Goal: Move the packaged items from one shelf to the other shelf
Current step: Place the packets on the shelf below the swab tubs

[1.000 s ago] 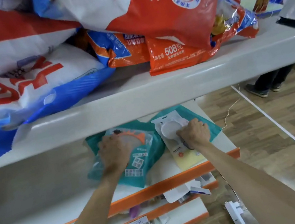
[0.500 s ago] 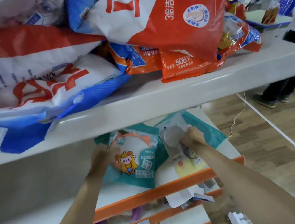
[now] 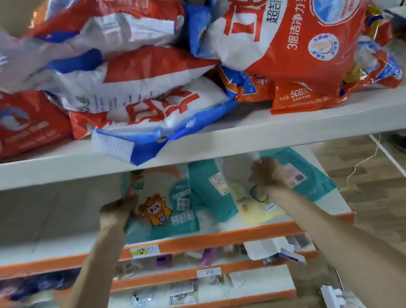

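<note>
— Left hand (image 3: 118, 209) pinches teal packet (image 3: 169, 214) by its edge; right hand (image 3: 265, 174) curled on yellow packet (image 3: 255, 209) beside it. Risk?
— Upper shelf (image 3: 274, 133) sits just above both hands; packets could snag its lip, or slip from thin grips

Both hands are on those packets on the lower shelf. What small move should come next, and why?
Probably draw both packets out toward the front edge: the left hand grips the cartoon packet, the right hand grips the yellow packet, and the white upper shelf overhangs them, blocking a straight lift.
</note>
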